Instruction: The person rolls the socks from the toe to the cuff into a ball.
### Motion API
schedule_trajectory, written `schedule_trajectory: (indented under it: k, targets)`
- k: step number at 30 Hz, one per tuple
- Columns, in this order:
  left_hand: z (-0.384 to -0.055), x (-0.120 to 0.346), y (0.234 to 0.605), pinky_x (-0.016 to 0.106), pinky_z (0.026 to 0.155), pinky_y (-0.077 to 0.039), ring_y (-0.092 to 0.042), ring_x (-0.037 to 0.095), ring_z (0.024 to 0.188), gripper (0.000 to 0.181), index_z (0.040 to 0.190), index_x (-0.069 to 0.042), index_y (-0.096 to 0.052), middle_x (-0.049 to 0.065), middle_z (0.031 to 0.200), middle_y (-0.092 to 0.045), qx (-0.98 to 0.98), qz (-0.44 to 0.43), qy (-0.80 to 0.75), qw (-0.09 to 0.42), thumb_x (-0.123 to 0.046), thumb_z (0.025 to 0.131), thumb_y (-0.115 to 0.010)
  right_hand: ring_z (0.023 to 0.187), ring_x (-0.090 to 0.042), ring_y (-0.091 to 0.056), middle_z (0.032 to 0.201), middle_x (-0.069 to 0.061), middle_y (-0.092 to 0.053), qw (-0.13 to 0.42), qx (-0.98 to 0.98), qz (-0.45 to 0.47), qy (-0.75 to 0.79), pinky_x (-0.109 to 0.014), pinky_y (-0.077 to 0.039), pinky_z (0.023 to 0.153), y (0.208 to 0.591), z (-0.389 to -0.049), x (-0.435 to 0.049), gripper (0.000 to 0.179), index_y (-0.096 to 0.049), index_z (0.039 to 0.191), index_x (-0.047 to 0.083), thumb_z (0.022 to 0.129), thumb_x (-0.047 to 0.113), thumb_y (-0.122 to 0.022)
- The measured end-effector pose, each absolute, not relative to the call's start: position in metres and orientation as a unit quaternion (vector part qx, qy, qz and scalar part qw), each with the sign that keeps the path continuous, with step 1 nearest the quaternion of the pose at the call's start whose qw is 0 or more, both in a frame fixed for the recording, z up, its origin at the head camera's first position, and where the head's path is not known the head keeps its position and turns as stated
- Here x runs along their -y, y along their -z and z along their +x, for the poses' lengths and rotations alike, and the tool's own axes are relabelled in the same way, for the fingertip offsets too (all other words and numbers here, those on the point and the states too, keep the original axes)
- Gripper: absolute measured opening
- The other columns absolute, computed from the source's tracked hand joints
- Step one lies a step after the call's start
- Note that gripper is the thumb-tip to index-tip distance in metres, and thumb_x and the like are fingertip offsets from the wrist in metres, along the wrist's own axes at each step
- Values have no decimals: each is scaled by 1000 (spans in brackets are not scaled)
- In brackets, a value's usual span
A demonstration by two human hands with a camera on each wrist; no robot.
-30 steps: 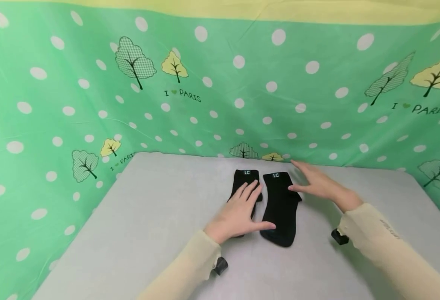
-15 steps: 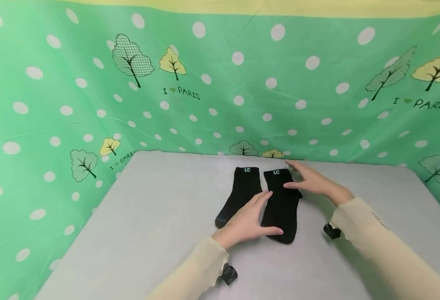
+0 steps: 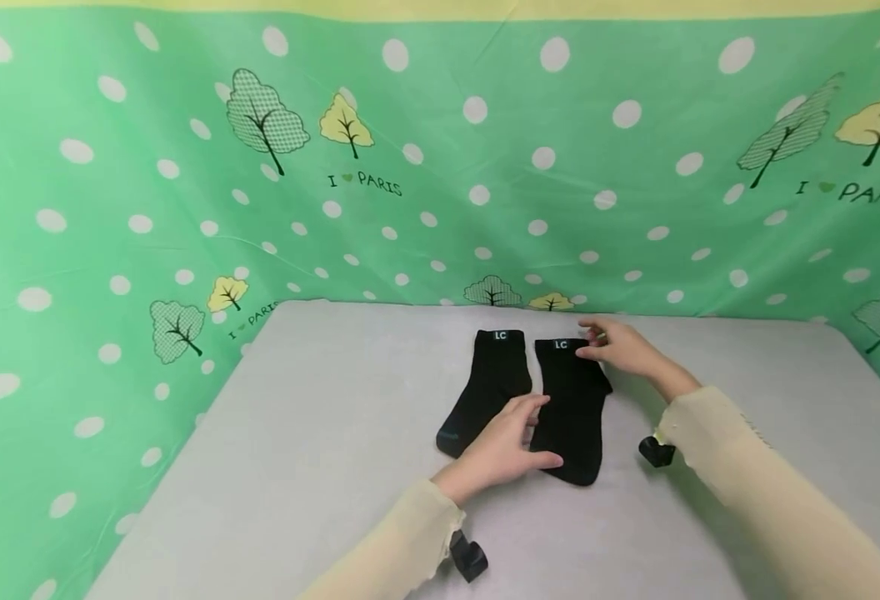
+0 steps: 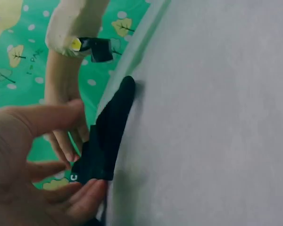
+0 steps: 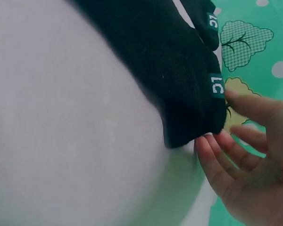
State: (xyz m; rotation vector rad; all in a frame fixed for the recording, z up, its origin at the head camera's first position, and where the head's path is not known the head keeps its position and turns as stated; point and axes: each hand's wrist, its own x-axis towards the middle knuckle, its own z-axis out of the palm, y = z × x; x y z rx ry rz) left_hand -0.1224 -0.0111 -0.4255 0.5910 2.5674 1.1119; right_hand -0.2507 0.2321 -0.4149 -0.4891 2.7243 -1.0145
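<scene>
Two black socks marked "LC" at the cuff lie side by side on the grey table, cuffs toward the back. In the head view my left hand (image 3: 502, 443) reaches over the lower part of the right-hand sock (image 3: 577, 408), thumb and fingers spread apart. The left-hand sock (image 3: 491, 379) lies just beyond that hand, toe to the lower left. My right hand (image 3: 624, 347) is at the right corner of the right-hand sock's cuff. In the right wrist view, fingertips (image 5: 205, 146) touch the cuff edge below, while the thumb stays apart beside the label.
The grey cloth-covered table (image 3: 320, 433) runs back to a green polka-dot curtain (image 3: 380, 250) printed with trees. Black wrist cameras (image 3: 469, 557) hang under both cream sleeves.
My left hand has moved right, off the left-hand sock and over the right-hand one, uncovering the former's toe. My right hand's fingers have bent in closer to the cuff corner.
</scene>
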Motion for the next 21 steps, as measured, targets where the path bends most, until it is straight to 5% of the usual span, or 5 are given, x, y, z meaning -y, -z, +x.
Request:
schedule_trajectory:
  k: [6,10,15,21]
  targets:
    - [-122,7,422,21,77,-47,-55,7,85,76,143,-8,-48,7,118,-57,-913,152,-352,142,-27,78,-84,68,-12,-54,86,-12,-60,109,-920,-132,354,-26,-44,59,417,-250,-230,37,-58,123,-16,94,7,-63]
    - [-120,4,421,23,73,-48,-55,11,83,69,136,-7,-52,-1,98,-61,-929,136,-318,130,-26,78,-85,67,-12,-54,86,-13,-64,116,-919,-124,355,-28,-46,62,417,-248,-226,24,-63,111,-11,96,8,-61]
    - [-117,-1,420,20,57,-42,-51,7,59,55,125,-9,-54,-9,70,-56,-936,133,-297,130,-25,81,-83,69,-15,-56,91,-13,-60,123,-911,-110,378,-29,-50,63,414,-246,-225,22,-60,112,-9,98,8,-57]
    - [-117,-3,420,17,54,-41,-49,3,54,43,120,-10,-55,-11,67,-57,-930,150,-316,111,-15,84,-78,76,-19,-58,92,-11,-57,122,-902,-100,401,-32,-56,65,403,-243,-224,23,-60,114,-7,100,10,-56]
